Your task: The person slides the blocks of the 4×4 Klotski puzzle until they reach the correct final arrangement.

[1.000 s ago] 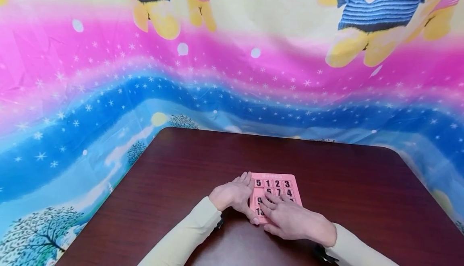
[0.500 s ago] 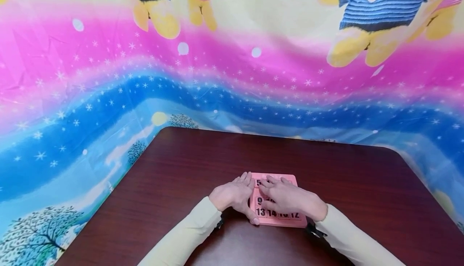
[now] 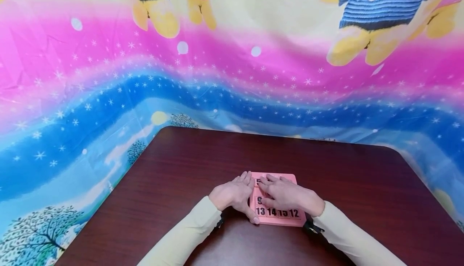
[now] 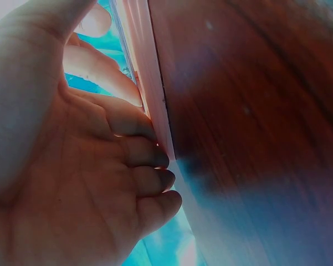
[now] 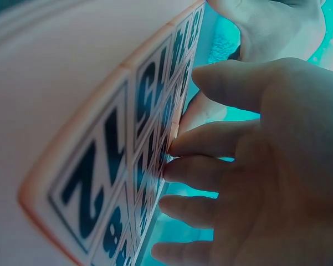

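Observation:
A pink number sliding puzzle lies flat on the table. Its bottom row of tiles reads 13, 14, 15, 12, while the upper rows are mostly covered. Along the puzzle's left side rests my left hand, fingers extended toward the far corner and thumb at the near one. In the left wrist view, those fingertips touch the board's side. Over the upper tiles is my right hand, fingers loosely extended. The right wrist view has its fingertips at the tile faces, beside tile 12; which tile they touch is unclear.
The dark reddish-brown wooden table extends around the puzzle, with rounded far corners. Behind it hangs a colourful printed cloth with bears and snowflakes. Black straps show at the sleeve cuffs.
My right hand has moved from the lower tiles up and away to the upper rows, uncovering the bottom row. During the last half second it shifted only slightly. My left hand stays put.

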`<state>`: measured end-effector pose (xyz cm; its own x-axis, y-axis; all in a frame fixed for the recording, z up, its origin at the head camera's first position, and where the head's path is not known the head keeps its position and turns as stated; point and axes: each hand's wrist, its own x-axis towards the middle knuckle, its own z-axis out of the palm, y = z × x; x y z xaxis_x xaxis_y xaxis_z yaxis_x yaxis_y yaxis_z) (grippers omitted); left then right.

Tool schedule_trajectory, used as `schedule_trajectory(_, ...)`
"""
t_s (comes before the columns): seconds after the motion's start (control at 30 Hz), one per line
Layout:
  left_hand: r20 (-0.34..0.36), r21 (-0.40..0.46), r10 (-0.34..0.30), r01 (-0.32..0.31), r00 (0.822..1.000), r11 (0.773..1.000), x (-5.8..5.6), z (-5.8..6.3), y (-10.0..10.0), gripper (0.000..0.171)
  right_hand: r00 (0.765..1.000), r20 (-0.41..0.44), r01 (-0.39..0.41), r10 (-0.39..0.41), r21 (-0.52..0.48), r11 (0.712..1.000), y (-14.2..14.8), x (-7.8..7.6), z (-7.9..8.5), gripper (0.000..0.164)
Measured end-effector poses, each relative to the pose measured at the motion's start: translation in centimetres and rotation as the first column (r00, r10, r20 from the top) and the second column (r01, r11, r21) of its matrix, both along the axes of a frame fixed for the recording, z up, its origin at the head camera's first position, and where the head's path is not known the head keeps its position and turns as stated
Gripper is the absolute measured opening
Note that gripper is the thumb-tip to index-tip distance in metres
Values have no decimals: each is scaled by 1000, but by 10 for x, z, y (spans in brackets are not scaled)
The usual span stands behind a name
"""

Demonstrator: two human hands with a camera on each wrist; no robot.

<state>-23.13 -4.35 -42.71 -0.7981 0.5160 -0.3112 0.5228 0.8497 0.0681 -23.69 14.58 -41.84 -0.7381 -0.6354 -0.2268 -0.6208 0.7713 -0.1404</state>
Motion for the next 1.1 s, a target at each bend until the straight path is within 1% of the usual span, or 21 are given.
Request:
schedule_trajectory(0.27,-8,-6,-1,1,1000,1000,1,0,0,132,999,-15,-37,37,-21,999,6,8,-2,59)
schedule_trajectory(0.47,-6,-4,3,-3,1000,1000,1,0,0,132,999,13,-31,32,-29,999,8,13,-1,59)
schedule_trajectory(0.6,2,11,3,-3,1000,1000,0,0,-1,133,999,21,-30,30,-20,999,8,13,0,58)
schedule_trajectory(0.83,24,37,19,-20,1000,999,0,0,-1,132,998,15,-67,67,-2,998,9,14,5,55)
schedule_trajectory(1.1,-1,15,3,-3,1000,1000,0,-1,1,132,996,37,-84,84,5,996,12,19,11,54)
